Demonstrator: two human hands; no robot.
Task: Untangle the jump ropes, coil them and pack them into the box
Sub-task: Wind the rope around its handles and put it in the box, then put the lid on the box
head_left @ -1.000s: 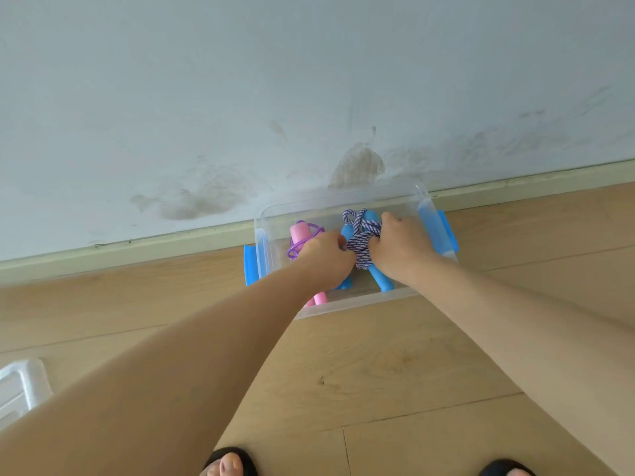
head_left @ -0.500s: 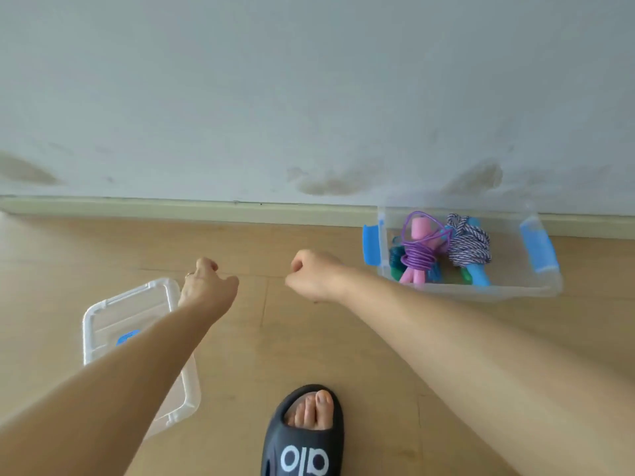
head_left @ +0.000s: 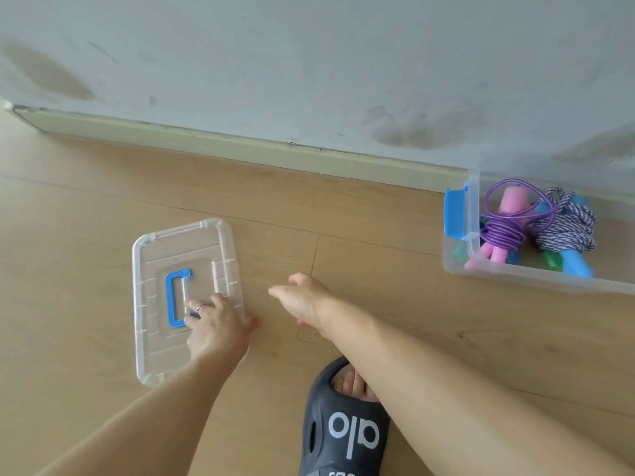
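Observation:
The clear plastic box [head_left: 460, 269] stands on the floor by the wall at the far right, with a blue latch [head_left: 453, 214] on its left end. Inside lie a coiled purple rope [head_left: 503, 231] with pink handles, a coiled blue-and-white braided rope [head_left: 567, 228] with blue handles, and green handles partly hidden beneath them. The clear lid [head_left: 151, 290] lies flat on the floor at the left. My left hand [head_left: 214, 329] rests on the lid, its fingertips at the blue handle [head_left: 170, 297]. My right hand [head_left: 302, 298] hovers over the floor right of the lid, loosely curled and holding nothing.
Wooden floor runs up to a pale skirting board [head_left: 240, 149] and a stained white wall. My foot in a dark slipper [head_left: 343, 431] stands at the bottom centre, under my right forearm.
Both hands left the ropes in the box and swung left. The view followed, so the box now sits far right. My left hand has come down onto the lid.

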